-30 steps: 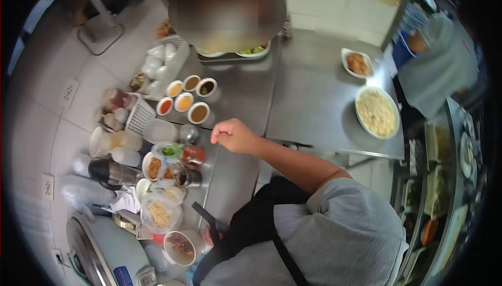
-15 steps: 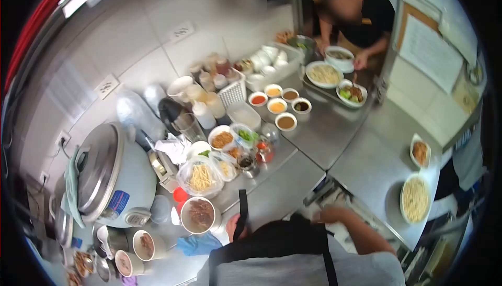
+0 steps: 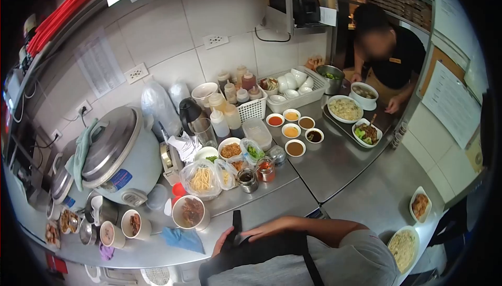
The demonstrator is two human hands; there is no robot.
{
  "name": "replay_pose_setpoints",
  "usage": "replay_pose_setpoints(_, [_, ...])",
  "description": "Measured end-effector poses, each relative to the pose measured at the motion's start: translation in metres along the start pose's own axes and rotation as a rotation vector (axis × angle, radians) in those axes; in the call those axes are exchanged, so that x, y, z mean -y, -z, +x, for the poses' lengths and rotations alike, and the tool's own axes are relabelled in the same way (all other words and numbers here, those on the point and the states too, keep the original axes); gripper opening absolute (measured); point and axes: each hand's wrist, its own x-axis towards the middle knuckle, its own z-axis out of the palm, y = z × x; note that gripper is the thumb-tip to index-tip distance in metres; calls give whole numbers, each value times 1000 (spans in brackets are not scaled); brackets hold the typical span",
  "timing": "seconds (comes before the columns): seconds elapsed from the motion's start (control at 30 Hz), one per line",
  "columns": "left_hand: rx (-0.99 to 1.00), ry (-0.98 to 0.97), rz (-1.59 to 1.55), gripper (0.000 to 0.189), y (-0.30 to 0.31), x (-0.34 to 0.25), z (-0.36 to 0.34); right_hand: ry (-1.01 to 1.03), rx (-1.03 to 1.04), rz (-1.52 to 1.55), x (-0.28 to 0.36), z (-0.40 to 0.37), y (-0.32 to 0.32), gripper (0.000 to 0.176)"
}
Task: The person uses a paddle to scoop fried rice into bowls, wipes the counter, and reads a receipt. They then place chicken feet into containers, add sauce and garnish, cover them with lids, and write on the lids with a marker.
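My left hand (image 3: 223,241) is at the front edge of the counter, its fingers pointing up beside a narrow black strap-like piece (image 3: 236,224). From the other side my right hand (image 3: 265,228) reaches in, fingers stretched out flat toward that same piece. Both hands are low in front of my body, partly hidden by the black apron (image 3: 272,252). Just beyond them stands a paper tub of braised meat (image 3: 191,212), with a folded blue cloth (image 3: 183,239) to its left. A dark jar (image 3: 247,180) and a red jar (image 3: 265,170) stand farther back.
Rice cookers (image 3: 123,152) fill the left side. Several sauce bowls (image 3: 295,148) sit mid-counter. At the pass, a person (image 3: 389,50) leans over a tray (image 3: 334,118) of filled bowls. A noodle bowl (image 3: 402,249) stands on the right counter.
My right hand has come from the open drawer area at right to beside my left hand. My view has shifted. The other person's hand has come off the soup bowl.
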Motion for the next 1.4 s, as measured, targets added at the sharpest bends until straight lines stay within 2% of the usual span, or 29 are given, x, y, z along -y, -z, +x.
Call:
replay_pose_setpoints(0.1, [-19,262,-182,35,-24,0,-10,-57,245,-22,57,-3,8,52])
replay_pose_setpoints(0.23, [-35,484,-143,35,-32,29,1,-61,231,42,57,-22,13,52])
replay_pose_setpoints(0.4, [-97,598,-106,35,-37,55,0,-130,281,-3,45,-37,23,54])
replay_pose_setpoints(0.5, [-134,636,-96,35,-38,69,-4,-93,157,-34,15,-41,24,48])
replay_pose_setpoints(0.6, [-166,671,-100,35,-38,81,-12,-305,-128,-301,18,-58,26,39])
replay_pose_setpoints(0.7, [-202,701,-104,35,-39,90,-25,-263,-360,-218,13,-82,30,36])
replay_pose_setpoints(0.8, [-223,724,-95,35,-37,98,-33,-283,-468,-79,30,-112,34,37])
replay_pose_setpoints(0.83, [-223,738,-88,35,-35,100,-34,-336,-466,-31,18,-118,37,33])
replay_pose_setpoints(0.93, [-227,771,-65,35,-29,108,-34,-278,-636,253,-20,-122,31,30])
replay_pose_setpoints(1.13, [-219,838,-18,34,-18,114,-36,-281,-695,50,-34,-113,23,32])
replay_pose_setpoints(1.23, [-202,877,0,34,-14,116,-35,-281,-676,85,-31,-118,28,32])
replay_pose_setpoints(1.33, [-187,912,23,34,-8,120,-37,-328,-671,248,-29,-120,31,32])
replay_pose_setpoints(1.4, [-163,936,39,34,-2,122,-38,-322,-743,258,-24,-123,29,28])
